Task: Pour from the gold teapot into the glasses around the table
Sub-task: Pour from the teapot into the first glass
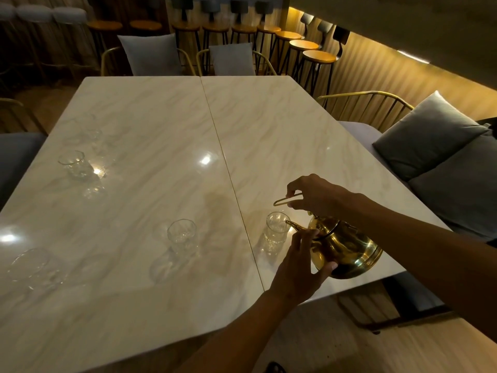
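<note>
The gold teapot [349, 251] is tilted to the left above the marble table [161, 125], near its right front edge. Its spout tip hangs over the rim of a clear glass [275, 228]. My right hand [317, 195] grips the thin wire handle from above. My left hand [301, 267] cups the pot's body below the spout. Whether liquid flows is too dim to tell. Another glass [181, 235] stands in the front middle. One glass [72, 164] stands at the left and one [32, 265] at the front left corner.
A faint further glass [92, 130] shows at the far left of the table. Grey cushions [427, 135] lie on the gold-framed bench to the right. Two cushioned chairs [231, 59] stand at the far side, with bar stools [317, 56] behind them.
</note>
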